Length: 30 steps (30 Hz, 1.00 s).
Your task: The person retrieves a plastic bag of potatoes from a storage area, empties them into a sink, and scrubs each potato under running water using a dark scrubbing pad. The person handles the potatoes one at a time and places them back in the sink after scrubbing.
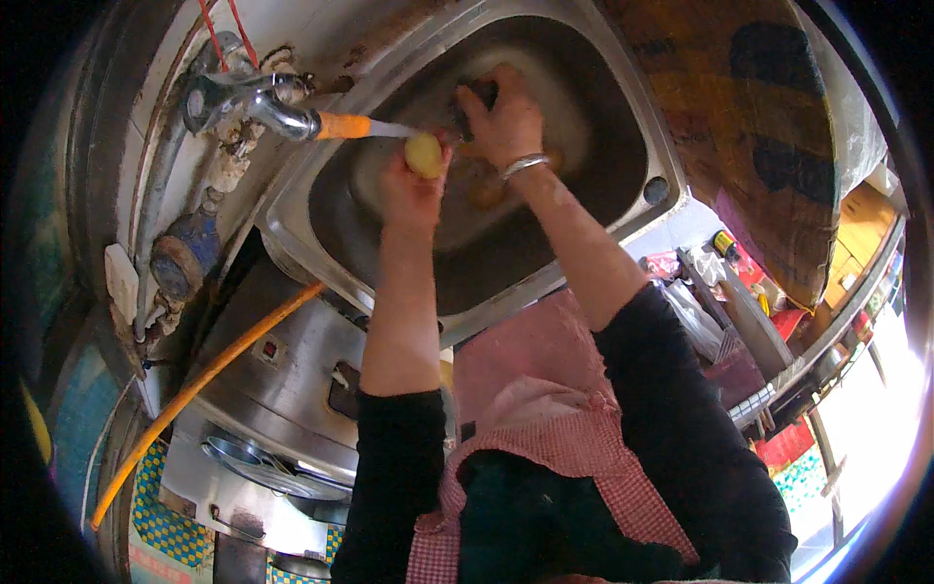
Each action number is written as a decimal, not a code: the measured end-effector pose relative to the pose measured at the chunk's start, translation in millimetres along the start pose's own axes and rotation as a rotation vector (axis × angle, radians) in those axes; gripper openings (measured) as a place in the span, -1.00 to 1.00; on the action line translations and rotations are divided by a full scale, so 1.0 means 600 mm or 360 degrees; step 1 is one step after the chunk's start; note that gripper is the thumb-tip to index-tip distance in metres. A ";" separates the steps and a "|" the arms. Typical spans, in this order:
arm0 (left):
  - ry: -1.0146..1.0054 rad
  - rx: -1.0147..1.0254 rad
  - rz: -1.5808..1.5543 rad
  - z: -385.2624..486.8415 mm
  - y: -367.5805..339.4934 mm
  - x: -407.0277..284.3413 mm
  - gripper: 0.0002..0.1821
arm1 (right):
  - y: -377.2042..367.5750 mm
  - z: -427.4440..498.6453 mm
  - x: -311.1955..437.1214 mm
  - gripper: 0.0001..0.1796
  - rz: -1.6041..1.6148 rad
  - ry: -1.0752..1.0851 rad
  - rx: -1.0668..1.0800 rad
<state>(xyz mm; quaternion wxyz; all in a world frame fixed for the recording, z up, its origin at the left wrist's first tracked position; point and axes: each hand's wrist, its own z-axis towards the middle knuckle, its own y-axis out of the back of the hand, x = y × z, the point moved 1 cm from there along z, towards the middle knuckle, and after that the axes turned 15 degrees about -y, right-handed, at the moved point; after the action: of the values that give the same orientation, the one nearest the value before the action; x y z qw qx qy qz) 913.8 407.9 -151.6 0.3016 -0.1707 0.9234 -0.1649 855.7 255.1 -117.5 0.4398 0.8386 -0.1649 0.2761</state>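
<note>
My left hand (412, 190) holds a pale yellow, peeled-looking potato (424, 155) over the stainless steel sink (467, 321). A stream of water (390, 129) from the tap (288, 117) runs onto it; an orange sleeve (343, 125) is fitted on the spout. My right hand (507, 120), with a silver bracelet (525, 165) at the wrist, is lower in the basin with thumb and fingers curved around something dark (478, 95); whether it grips this cannot be told. Blurred brownish round things (487, 196) lie in the basin below the right wrist.
Pipes and a blue water meter (186, 248) run along the wall at left. An orange hose (211, 390) crosses a steel counter (263, 321) left of the sink. A large brown board (730, 146) stands at right. Bags and small packages (700, 292) crowd the shelf below it.
</note>
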 end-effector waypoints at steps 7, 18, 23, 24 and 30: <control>-0.1250 0.0563 0.2482 -0.046 0.043 -0.039 -0.65 | 0.076 0.017 -0.073 -0.56 -0.0052 0.0102 -0.0032; -0.1193 0.0995 0.2778 -0.010 -0.023 0.087 -0.41 | 0.050 0.036 -0.092 -0.55 -0.0076 0.0125 -0.0003; -0.0358 0.0730 0.1230 0.033 0.024 0.069 -0.51 | 0.051 0.005 -0.101 -0.48 -0.0084 -0.0005 0.0151; -0.0208 0.0655 0.0796 0.010 0.010 0.055 -0.54 | 0.057 -0.001 -0.100 -0.49 -0.0055 -0.0109 0.0204; 0.0056 0.0114 0.0078 -0.053 -0.033 0.033 -0.62 | 0.032 -0.078 -0.045 -0.60 0.0121 0.0304 0.0138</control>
<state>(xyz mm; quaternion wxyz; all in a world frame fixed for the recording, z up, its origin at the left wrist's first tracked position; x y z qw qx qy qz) 883.7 388.4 -129.3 0.2951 -0.1341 0.9260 -0.1933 809.3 284.0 -100.2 0.4060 0.8198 -0.1417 0.3782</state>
